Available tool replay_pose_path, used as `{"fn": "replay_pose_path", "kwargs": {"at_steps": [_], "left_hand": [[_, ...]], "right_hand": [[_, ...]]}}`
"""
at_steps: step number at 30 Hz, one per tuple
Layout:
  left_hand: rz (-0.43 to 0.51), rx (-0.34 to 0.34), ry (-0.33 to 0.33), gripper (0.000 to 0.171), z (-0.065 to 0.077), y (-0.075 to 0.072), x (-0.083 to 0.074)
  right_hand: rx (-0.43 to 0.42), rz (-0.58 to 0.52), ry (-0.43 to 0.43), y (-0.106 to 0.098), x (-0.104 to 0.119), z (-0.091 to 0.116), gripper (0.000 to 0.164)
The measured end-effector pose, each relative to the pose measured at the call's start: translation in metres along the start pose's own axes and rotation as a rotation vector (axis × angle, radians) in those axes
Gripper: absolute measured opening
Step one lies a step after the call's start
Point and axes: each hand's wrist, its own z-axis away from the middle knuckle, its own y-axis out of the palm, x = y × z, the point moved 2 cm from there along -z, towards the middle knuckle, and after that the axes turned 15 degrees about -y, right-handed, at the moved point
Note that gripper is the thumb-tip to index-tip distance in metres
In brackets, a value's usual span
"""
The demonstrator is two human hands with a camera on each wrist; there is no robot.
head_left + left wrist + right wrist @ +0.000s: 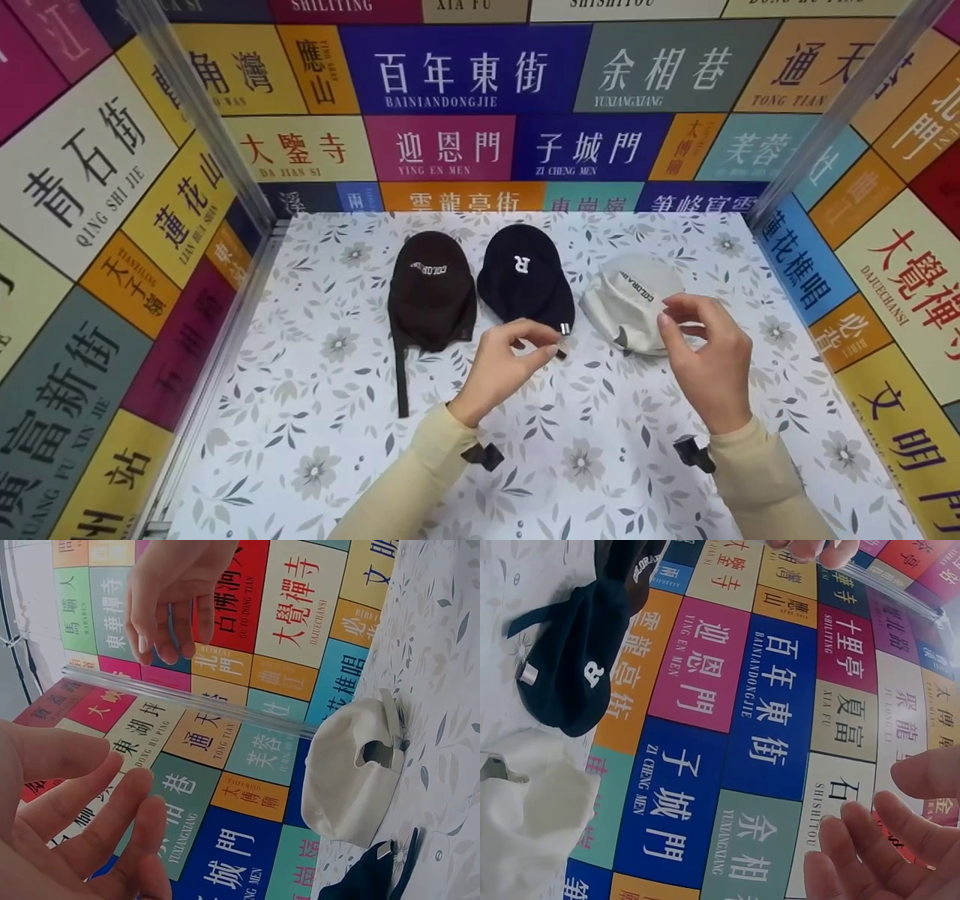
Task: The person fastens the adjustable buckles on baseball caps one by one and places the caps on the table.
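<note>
Three baseball caps stand side by side on the table: a dark brown one [433, 292] with white lettering, a navy one [517, 281] with a white R, and an off-white one [626, 304] with dark lettering. My left hand [504, 364] is raised, fingers loosely bent, overlapping the navy cap's lower edge in the head view. Nothing is between its fingers. The right hand [711, 352] hovers by the off-white cap [349, 772], also holding nothing. Both wrist views show the hands apart from the caps, fingers relaxed. The brown cap's strap [403, 382] hangs loose toward me.
The table [315, 420] has a white cover with grey leaves and flowers. Panels of coloured Chinese street signs [461, 71] rise behind it and on both sides. Clear corner posts [832, 105] stand where the panels meet. A black wrist strap [694, 452] is on each sleeve.
</note>
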Motion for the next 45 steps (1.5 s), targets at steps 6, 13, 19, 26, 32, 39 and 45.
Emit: {"fn": "replay_pose_path", "kwargs": {"at_steps": [6, 13, 19, 26, 32, 39, 45], "left_hand": [[0.018, -0.010, -0.001, 0.017, 0.000, -0.004, -0.001], [0.051, -0.067, 0.045, 0.022, 0.003, -0.011, -0.009], [0.077, -0.088, 0.060, 0.023, 0.013, -0.023, -0.035], [0.071, -0.113, 0.047, 0.031, 0.015, -0.026, -0.039], [0.085, -0.105, 0.050, 0.033, 0.014, -0.025, -0.038], [0.085, -0.097, 0.047, 0.032, 0.015, -0.025, -0.038], [0.079, -0.081, 0.024, 0.031, 0.015, -0.024, -0.034]], "right_hand": [[0.007, -0.034, 0.019, 0.005, 0.006, 0.009, 0.022], [0.018, -0.070, 0.055, 0.011, 0.007, 0.026, 0.020], [0.032, -0.081, 0.060, 0.017, 0.006, 0.036, 0.022], [0.042, -0.082, 0.079, 0.021, 0.000, 0.030, 0.019], [0.032, -0.066, 0.037, 0.025, -0.006, 0.020, 0.019], [0.049, -0.050, 0.019, 0.031, -0.017, -0.001, 0.017], [0.026, -0.041, -0.004, 0.040, -0.026, -0.028, 0.017]]}}
